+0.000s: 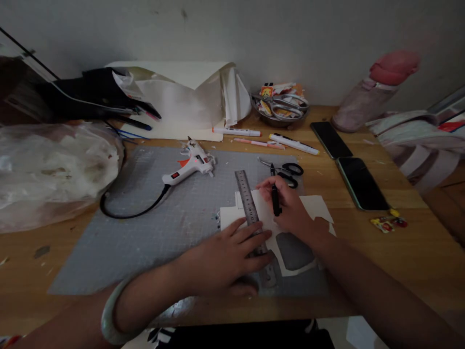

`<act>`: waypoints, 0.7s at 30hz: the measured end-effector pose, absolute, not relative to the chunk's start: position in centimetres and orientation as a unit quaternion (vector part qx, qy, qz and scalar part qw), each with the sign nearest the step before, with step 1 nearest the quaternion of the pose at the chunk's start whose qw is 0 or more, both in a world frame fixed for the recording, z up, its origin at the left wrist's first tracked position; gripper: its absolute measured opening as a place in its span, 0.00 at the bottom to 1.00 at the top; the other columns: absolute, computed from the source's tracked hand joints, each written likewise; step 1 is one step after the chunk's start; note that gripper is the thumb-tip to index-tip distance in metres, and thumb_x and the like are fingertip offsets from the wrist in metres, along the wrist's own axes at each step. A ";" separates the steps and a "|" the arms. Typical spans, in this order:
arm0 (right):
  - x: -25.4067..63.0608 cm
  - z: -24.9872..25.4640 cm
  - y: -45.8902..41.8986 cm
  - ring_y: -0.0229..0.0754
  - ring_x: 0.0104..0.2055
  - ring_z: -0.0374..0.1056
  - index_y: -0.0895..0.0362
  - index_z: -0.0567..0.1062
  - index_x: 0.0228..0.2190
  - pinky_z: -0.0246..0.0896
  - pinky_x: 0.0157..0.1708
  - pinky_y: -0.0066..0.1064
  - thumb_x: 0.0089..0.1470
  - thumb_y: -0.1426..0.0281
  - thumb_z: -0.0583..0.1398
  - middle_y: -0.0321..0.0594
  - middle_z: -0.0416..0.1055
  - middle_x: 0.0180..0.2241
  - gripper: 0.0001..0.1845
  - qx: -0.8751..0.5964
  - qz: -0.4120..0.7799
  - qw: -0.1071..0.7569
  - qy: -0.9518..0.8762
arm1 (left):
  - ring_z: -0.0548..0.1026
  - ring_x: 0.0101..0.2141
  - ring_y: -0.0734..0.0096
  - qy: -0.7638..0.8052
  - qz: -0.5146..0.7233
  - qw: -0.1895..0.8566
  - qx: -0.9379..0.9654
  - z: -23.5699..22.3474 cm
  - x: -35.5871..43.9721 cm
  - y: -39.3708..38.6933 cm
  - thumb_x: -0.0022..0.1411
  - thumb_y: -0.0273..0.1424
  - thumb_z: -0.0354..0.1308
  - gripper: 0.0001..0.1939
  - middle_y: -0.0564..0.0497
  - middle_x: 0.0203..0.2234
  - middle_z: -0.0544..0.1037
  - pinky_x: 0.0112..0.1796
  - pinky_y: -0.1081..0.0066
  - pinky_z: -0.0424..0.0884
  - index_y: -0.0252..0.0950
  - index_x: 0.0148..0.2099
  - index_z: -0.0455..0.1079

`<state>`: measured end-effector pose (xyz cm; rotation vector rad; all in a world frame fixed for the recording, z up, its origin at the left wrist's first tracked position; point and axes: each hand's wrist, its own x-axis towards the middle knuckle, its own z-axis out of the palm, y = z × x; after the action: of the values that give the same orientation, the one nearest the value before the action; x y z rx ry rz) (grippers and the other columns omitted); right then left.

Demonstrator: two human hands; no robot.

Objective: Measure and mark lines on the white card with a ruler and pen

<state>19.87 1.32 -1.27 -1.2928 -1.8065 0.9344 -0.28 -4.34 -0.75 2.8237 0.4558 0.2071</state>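
Observation:
My left hand [236,252] lies flat with its fingers spread over a metal ruler [248,196], pressing it onto a cut sheet of white paper [232,216]. The ruler runs away from me at a slight slant. To its right, my right hand [288,206] grips a black pen [275,194] above the paper; its lower end is hidden by the fingers, so I cannot tell whether it touches. Cut-out gaps in the sheet show the grey cutting mat [160,252] beneath. Just beyond my right hand lie scissors with black handles [290,174].
A white glue gun [189,167] with a black cord lies on the mat. Markers [294,144] and a bowl [279,116] holding scissors stand behind. Two phones [363,184] lie at right near a bottle [366,102]. A plastic bag [54,169] fills the left.

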 end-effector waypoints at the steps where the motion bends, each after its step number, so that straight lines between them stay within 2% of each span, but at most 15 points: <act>1: 19.9 -1.3 1.3 0.39 0.33 0.64 0.53 0.67 0.35 0.59 0.33 0.30 0.61 0.63 0.53 0.37 0.68 0.33 0.08 -0.499 0.363 0.361 -0.699 | 0.58 0.61 0.48 0.154 0.073 0.136 0.976 -0.7 -0.3 -4.3 0.62 0.48 0.53 0.28 0.39 0.62 0.61 0.58 0.48 0.55 0.39 0.59 0.62; 5: 19.9 -1.3 1.4 0.40 0.34 0.64 0.53 0.67 0.34 0.59 0.33 0.30 0.60 0.63 0.53 0.37 0.67 0.32 0.07 -0.500 0.366 0.352 -0.702 | 0.61 0.59 0.53 0.140 0.095 0.121 0.978 -0.8 -0.3 -4.2 0.61 0.47 0.56 0.23 0.41 0.59 0.65 0.58 0.51 0.56 0.38 0.53 0.66; 10: 19.8 -1.2 1.3 0.40 0.34 0.65 0.53 0.67 0.34 0.60 0.34 0.31 0.61 0.63 0.53 0.37 0.69 0.32 0.08 -0.498 0.353 0.357 -0.707 | 0.64 0.56 0.54 0.141 0.120 0.109 0.977 -0.9 -0.1 -4.3 0.61 0.48 0.56 0.22 0.42 0.56 0.68 0.55 0.53 0.59 0.38 0.49 0.68; 17: 19.8 -1.2 1.2 0.40 0.36 0.67 0.52 0.67 0.35 0.60 0.39 0.33 0.63 0.63 0.50 0.38 0.72 0.34 0.10 -0.500 0.331 0.390 -0.699 | 0.65 0.55 0.56 0.140 0.115 0.100 0.978 -0.7 -0.1 -4.3 0.59 0.49 0.57 0.24 0.45 0.56 0.69 0.54 0.55 0.60 0.38 0.50 0.68; 21: 19.8 -1.5 1.1 0.39 0.33 0.66 0.52 0.66 0.37 0.61 0.38 0.33 0.64 0.59 0.49 0.39 0.73 0.35 0.12 -0.510 0.339 0.428 -0.664 | 0.65 0.55 0.56 0.136 0.114 0.100 0.979 -0.8 -0.1 -4.2 0.59 0.50 0.57 0.24 0.44 0.56 0.69 0.54 0.55 0.60 0.38 0.49 0.68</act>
<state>19.75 1.13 -1.53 -1.2749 -1.6594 0.8458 -0.11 -4.23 -0.81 2.8933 0.4033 0.3379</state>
